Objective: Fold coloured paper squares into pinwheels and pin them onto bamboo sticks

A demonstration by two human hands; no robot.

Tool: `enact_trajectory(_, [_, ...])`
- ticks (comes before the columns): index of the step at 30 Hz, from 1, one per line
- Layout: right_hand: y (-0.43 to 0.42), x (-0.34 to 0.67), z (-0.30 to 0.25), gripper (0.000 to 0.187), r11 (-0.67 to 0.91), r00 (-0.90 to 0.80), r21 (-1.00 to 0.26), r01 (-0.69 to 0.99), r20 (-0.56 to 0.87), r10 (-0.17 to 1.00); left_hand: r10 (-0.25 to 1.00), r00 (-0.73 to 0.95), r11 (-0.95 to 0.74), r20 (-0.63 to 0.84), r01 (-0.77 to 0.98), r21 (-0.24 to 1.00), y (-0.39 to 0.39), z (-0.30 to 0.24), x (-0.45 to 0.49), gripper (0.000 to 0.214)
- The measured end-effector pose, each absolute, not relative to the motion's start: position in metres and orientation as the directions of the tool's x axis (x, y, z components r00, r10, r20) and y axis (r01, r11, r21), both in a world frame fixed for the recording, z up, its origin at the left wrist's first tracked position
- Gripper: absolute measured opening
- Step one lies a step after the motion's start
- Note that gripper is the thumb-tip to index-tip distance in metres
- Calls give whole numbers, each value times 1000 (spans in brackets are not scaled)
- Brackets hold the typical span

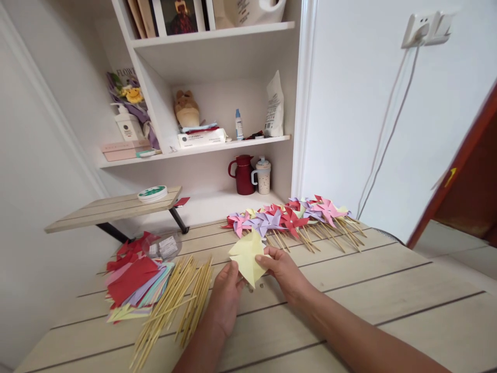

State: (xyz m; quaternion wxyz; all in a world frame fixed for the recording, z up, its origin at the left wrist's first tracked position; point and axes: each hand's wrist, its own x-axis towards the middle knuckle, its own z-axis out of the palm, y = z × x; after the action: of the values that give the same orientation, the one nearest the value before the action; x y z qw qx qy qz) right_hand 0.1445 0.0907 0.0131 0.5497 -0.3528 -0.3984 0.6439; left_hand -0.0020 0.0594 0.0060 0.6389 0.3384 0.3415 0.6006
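Note:
A pale yellow paper square [248, 259] with cut slits is held up over the table between both hands. My left hand [227, 290] pinches its lower left edge, thumb in front and fingers behind. At its right side, my right hand [277, 267] grips the paper between thumb and fingers. Small round bits [261, 285] lie on the wood just below the sheet. Beyond the hands rests a row of finished paper pinwheels [293, 220] on sticks. To the left are loose wooden sticks [166, 300] and a stack of coloured paper sheets [134, 282].
The slatted table [368, 321] reaches back to white shelves [217, 36]. A small raised stand [116, 207] at left carries a round white-and-green container [152, 194]. Behind it on the table lies a clear plastic bag [166, 246]. A red jug [244, 174] and a speckled cup [263, 176] stand at the back.

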Motion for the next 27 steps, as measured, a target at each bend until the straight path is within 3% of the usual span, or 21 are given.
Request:
enact_trajectory(7, [91,145,15,37,-107,-123,-891,-442,-58,991,999,2,35,-40,-560,828,62,4,-5,67])
enact_trajectory(16, [87,140,5,36,-78,-167,-914,-399,-11,986,999,45,22,0,-501,865,57,6,-1,35])
enact_trajectory(27, [90,140,3,32,-75,-97,-923,-377,-41,994,999,29,-16,32,-442,897,58,2,3,37])
